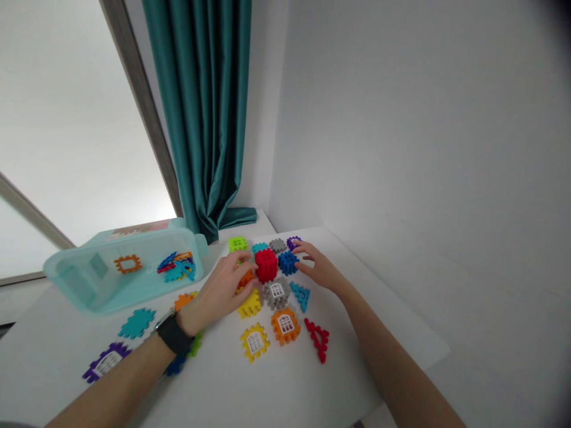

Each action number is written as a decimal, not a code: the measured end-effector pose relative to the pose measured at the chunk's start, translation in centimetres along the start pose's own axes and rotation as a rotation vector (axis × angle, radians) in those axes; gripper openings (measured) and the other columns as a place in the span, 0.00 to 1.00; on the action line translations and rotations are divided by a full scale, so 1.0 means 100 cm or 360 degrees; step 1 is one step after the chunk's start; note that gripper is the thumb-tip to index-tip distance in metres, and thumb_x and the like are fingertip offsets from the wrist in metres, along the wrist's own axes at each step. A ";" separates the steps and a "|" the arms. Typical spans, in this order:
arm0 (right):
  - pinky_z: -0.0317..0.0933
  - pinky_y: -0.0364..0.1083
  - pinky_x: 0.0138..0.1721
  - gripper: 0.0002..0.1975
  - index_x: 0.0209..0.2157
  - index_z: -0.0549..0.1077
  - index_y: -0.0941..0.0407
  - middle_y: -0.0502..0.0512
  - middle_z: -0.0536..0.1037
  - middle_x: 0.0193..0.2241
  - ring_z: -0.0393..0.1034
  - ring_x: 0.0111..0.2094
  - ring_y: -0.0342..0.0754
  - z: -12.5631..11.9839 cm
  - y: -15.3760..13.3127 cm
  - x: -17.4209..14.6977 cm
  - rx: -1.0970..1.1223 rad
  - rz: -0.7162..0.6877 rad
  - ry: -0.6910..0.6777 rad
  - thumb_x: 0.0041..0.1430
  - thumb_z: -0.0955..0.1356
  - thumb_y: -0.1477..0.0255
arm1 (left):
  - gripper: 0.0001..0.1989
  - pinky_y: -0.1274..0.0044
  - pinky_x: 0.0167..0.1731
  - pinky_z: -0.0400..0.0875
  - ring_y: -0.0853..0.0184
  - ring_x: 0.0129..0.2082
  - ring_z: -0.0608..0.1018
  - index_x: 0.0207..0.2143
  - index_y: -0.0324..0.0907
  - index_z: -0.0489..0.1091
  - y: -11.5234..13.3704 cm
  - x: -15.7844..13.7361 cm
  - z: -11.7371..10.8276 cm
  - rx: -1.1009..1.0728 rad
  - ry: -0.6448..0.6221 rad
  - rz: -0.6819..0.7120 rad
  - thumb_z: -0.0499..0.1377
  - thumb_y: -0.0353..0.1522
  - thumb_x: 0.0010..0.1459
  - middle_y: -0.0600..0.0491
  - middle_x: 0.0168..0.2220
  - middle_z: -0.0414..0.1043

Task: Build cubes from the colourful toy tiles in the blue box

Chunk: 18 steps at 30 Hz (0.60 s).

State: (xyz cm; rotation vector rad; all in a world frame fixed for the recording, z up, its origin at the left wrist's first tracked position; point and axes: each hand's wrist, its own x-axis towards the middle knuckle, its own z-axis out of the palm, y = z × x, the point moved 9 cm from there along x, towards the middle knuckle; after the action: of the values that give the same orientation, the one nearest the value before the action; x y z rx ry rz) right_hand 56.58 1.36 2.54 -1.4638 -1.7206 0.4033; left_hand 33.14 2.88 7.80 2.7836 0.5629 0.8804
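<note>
My left hand (pixel 222 286), with a dark watch on its wrist, reaches over an orange stack of notched tiles (pixel 245 279). Its fingers are spread and curved, the tips close to a red stack (pixel 266 266); whether they touch it I cannot tell. Below lies a yellow stack (pixel 250 304). My right hand (pixel 316 266) has thumb and fingers apart beside a blue stack (pixel 288 263), the thumb near its right side. A fingertip is close to a purple tile (pixel 293 242) behind. Between the hands sit a grey window stack (pixel 276 292) and a light blue triangle (pixel 300 295).
A clear turquoise bin (pixel 89 297) with loose pieces lies on its side at left. Nearer are a yellow window tile (pixel 254 342), an orange window stack (pixel 285 325), a red triangle (pixel 317 340), a teal tile (pixel 137 323) and a purple window tile (pixel 106 361). A wall (pixel 401 178) borders the right.
</note>
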 end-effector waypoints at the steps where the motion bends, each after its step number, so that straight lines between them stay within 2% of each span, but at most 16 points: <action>1: 0.65 0.58 0.55 0.13 0.47 0.73 0.51 0.60 0.68 0.60 0.63 0.62 0.55 -0.001 -0.011 0.000 -0.0066 -0.0070 0.0020 0.60 0.68 0.70 | 0.12 0.60 0.52 0.70 0.55 0.53 0.71 0.48 0.43 0.69 -0.001 -0.001 -0.001 0.0002 -0.0002 -0.0005 0.54 0.31 0.63 0.44 0.53 0.65; 4: 0.58 0.61 0.61 0.12 0.47 0.74 0.52 0.61 0.71 0.57 0.63 0.61 0.55 0.000 -0.049 -0.001 -0.0263 -0.0297 0.0111 0.61 0.66 0.73 | 0.13 0.61 0.51 0.70 0.55 0.52 0.71 0.50 0.44 0.69 -0.005 -0.004 -0.004 0.0031 -0.0021 -0.0019 0.55 0.31 0.63 0.44 0.52 0.67; 7: 0.56 0.61 0.63 0.15 0.50 0.73 0.51 0.60 0.71 0.58 0.63 0.61 0.55 0.013 -0.084 -0.004 -0.0374 -0.0427 0.0086 0.62 0.65 0.75 | 0.13 0.62 0.49 0.70 0.55 0.51 0.72 0.50 0.43 0.68 -0.009 -0.010 -0.008 0.0084 -0.0053 -0.0024 0.54 0.32 0.63 0.44 0.51 0.68; 13: 0.56 0.61 0.62 0.19 0.54 0.71 0.50 0.59 0.69 0.60 0.61 0.61 0.55 0.056 -0.136 -0.009 -0.0530 -0.0516 -0.0130 0.63 0.64 0.76 | 0.09 0.65 0.47 0.69 0.57 0.47 0.73 0.46 0.43 0.69 -0.017 -0.032 -0.023 0.0146 -0.0114 -0.0026 0.54 0.31 0.63 0.47 0.46 0.70; 18: 0.54 0.61 0.63 0.18 0.53 0.73 0.51 0.60 0.70 0.59 0.61 0.61 0.58 0.098 -0.169 -0.010 -0.0730 -0.0553 -0.0248 0.63 0.64 0.76 | 0.09 0.66 0.46 0.67 0.58 0.46 0.73 0.45 0.44 0.69 -0.029 -0.063 -0.042 0.0295 -0.0178 -0.0091 0.55 0.32 0.63 0.47 0.45 0.70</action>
State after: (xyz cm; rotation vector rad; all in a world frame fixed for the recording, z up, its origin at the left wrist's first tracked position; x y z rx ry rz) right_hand 37.99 -1.60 7.94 -1.4244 -2.2504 -0.0736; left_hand 25.04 3.16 7.20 2.9413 0.7354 0.6886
